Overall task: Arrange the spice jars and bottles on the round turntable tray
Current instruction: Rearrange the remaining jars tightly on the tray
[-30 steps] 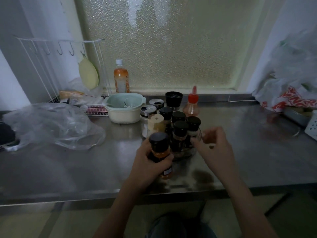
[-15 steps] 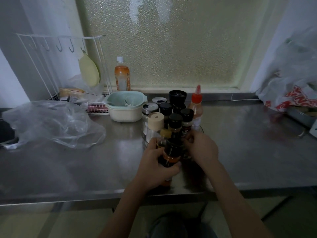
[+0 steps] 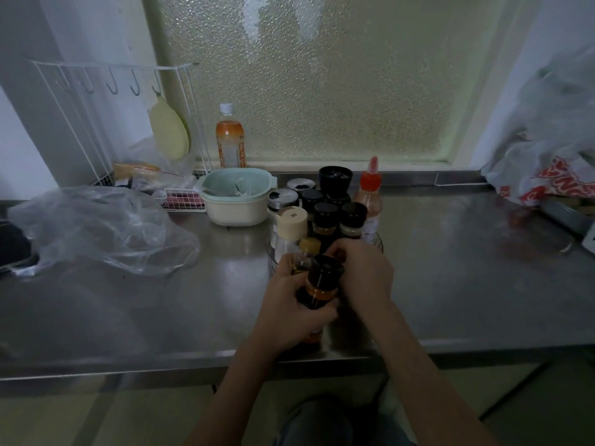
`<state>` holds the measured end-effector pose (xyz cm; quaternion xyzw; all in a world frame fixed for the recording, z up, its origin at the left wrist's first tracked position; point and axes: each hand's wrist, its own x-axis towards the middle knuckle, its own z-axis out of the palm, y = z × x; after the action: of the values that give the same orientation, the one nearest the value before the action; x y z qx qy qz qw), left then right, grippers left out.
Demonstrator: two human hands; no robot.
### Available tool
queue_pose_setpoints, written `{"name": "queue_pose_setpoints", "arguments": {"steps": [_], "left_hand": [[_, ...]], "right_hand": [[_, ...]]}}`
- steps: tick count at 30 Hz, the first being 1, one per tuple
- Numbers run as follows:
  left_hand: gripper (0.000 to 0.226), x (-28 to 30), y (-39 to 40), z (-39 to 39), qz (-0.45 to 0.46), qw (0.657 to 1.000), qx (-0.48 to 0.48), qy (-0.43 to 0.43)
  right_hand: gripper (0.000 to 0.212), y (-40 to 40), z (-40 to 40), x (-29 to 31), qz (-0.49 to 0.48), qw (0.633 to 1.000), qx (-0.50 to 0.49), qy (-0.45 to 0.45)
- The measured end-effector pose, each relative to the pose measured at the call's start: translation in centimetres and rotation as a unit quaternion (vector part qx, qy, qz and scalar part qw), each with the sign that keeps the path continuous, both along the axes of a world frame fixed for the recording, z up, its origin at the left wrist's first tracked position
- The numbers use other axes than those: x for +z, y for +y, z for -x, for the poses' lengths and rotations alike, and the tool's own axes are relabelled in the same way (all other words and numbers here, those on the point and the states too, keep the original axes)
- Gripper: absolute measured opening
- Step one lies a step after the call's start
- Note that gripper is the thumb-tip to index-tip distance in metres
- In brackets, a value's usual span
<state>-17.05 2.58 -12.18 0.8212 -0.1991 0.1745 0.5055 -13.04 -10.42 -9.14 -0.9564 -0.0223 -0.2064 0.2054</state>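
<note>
The left hand [image 3: 289, 312] grips a dark spice jar [image 3: 322, 283] with an orange band, its fingers curled round it, at the near edge of the turntable tray [image 3: 380, 241] on the steel counter [image 3: 467, 278]. The right hand [image 3: 367, 278] curls just beside the jar's black cap; whether its fingers hold anything, I cannot tell. More black-capped jars [image 3: 325, 217] crowd the tray behind.

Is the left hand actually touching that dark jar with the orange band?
Touching. The head view shows the left hand wrapped around the black-capped jar, fingers curled across its lower body below the orange band, with no gap.
</note>
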Motion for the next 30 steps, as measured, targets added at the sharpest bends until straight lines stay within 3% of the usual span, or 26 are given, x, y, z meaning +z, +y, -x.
{"name": "queue_pose_setpoints", "arguments": {"steps": [3,5,8,11,14,19,22,26,30], "left_hand": [[0.017,0.1,0.1,0.0,0.001,1.000,0.001,0.003],[0.013,0.2,0.1,0.1,0.010,1.000,-0.010,0.000],[0.014,0.3,0.0,0.5,0.011,0.999,-0.012,-0.037],[0.018,0.6,-0.1,0.8,0.042,0.998,-0.017,-0.041],[0.022,0.9,-0.2,1.0,0.079,0.995,-0.060,-0.032],[0.026,1.1,-0.6,1.0,0.063,0.995,-0.071,-0.030],[0.030,1.2,-0.8,0.9,0.028,0.995,-0.078,-0.058],[0.024,1.9,-1.4,0.4,0.067,0.994,0.016,-0.079],[0.032,3.1,-1.7,-1.4,0.047,0.991,0.111,-0.061]], "right_hand": [[0.016,0.0,0.4,-0.1,-0.038,0.999,0.009,-0.007],[0.011,-0.5,1.4,-0.2,-0.164,0.984,0.064,-0.039],[0.028,-0.9,3.2,-0.6,-0.349,0.909,0.228,0.018],[0.045,-1.4,3.9,-1.0,-0.394,0.856,0.312,0.118],[0.047,-1.9,3.6,-0.3,-0.379,0.854,0.328,0.142],[0.050,-2.5,3.5,1.3,-0.366,0.846,0.352,0.165],[0.041,-2.9,3.7,2.1,-0.369,0.847,0.360,0.131],[0.015,-4.4,3.6,2.2,-0.442,0.866,0.234,-0.008],[0.013,-7.4,3.4,1.9,-0.458,0.874,0.152,-0.055]]}}
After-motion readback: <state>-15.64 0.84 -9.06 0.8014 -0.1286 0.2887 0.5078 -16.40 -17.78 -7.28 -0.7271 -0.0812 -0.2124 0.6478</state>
